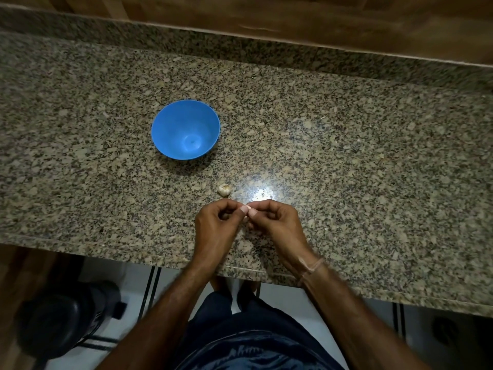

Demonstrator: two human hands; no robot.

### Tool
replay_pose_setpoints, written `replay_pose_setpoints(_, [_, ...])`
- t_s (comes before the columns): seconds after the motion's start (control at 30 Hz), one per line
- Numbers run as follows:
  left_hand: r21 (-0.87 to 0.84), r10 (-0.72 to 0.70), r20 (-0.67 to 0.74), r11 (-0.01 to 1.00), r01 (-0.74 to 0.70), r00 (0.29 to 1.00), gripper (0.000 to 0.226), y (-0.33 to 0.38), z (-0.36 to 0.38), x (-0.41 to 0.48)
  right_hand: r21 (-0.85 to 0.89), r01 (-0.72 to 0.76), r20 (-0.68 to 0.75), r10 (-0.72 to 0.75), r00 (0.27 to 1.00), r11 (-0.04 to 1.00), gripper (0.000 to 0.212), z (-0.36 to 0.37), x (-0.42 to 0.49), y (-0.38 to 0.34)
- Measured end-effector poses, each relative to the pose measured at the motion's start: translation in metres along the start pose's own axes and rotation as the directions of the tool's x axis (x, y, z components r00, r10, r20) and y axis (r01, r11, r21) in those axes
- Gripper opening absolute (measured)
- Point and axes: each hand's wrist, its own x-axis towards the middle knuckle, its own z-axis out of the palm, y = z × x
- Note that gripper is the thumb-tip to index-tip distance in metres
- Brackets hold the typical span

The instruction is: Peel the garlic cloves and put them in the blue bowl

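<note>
Speckled worktop (346, 134): left hand (213, 225) and right hand (277, 225), each grip clamped on one garlic clove (248, 208); best nick its skin by thumbnail, blue bowl (170, 129) at eleven o'clock.

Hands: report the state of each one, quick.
Left hand: pinching the garlic clove between thumb and fingertips.
Right hand: pinching the same garlic clove from its other side.

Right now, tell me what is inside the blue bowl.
Nothing: the blue bowl shows only its bare floor and walls, uncovered. One garlic piece lies outside on the counter; the left hand and right hand pinch another, mostly hidden.
</note>
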Motion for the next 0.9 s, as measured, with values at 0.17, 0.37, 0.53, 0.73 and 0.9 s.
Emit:
replay_pose_setpoints(0.17, [0.156, 0.067, 0.103, 0.984, -0.082, 0.992, 0.017, 0.001, 0.007, -0.002, -0.349, 0.218, -0.025, -0.242, 0.97, 0.911, 0.004, 0.003, 0.005, 0.008])
replay_pose_setpoints(0.37, [0.115, 0.009, 0.298, 0.992, -0.046, 0.955, 0.027, -0.006, 0.005, 0.0, -0.588, 0.365, 0.108, -0.377, 0.92, 0.722, 0.019, -0.003, 0.007, 0.007])
replay_pose_setpoints(0.53, [0.098, 0.04, 0.272, 0.993, -0.069, 0.961, 0.028, -0.006, 0.009, -0.005, -0.345, 0.147, 0.114, -0.114, 0.987, 0.927, 0.02, -0.002, 0.004, 0.006])
replay_pose_setpoints(0.73, [-0.161, -0.275, 0.323, 0.927, 0.339, 0.906, 0.023, -0.003, 0.017, 0.0, -0.569, 0.274, 0.129, -0.245, 0.961, 0.775, 0.022, 0.003, 0.001, 0.001])
replay_pose_setpoints(0.9, [0.179, 0.045, 0.095, 0.982, -0.061, 0.994, 0.021, -0.008, 0.021, -0.003, -0.413, 0.072, 0.13, -0.02, 0.991, 0.908, 0.028, 0.008, 0.002, -0.006])
